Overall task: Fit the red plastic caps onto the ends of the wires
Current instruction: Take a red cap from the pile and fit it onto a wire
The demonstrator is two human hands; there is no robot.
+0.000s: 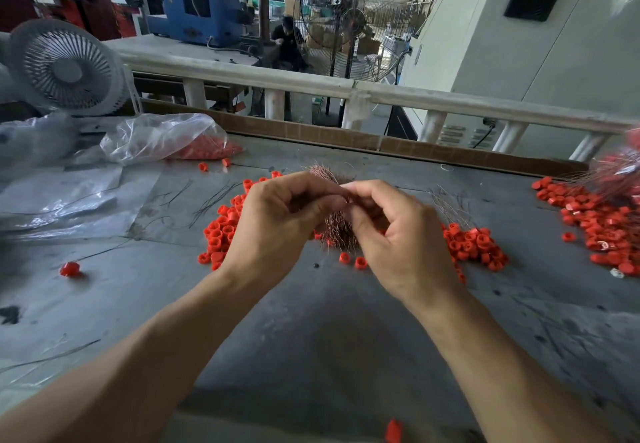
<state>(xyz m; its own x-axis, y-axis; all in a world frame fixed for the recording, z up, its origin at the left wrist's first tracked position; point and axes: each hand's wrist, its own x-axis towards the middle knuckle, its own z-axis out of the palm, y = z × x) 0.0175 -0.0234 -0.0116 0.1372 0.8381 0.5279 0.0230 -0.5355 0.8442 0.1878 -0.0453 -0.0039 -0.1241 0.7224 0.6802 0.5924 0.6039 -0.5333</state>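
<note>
My left hand (277,220) grips a bundle of thin copper-coloured wires (337,231) whose ends fan out above and below the fist. My right hand (391,231) meets it at the fingertips and pinches at the wire ends near the top of the bundle; what sits between those fingertips is hidden. Loose red plastic caps (221,231) lie heaped on the grey table (311,321) left of my hands, and another heap of red caps (474,245) lies to the right of them.
A clear plastic bag holding more red caps (204,148) lies at the back left beside a white fan (65,68). Capped wires and caps (602,214) pile up at the right edge. Stray dark wires (207,200) lie on the table. A white railing (311,85) runs behind.
</note>
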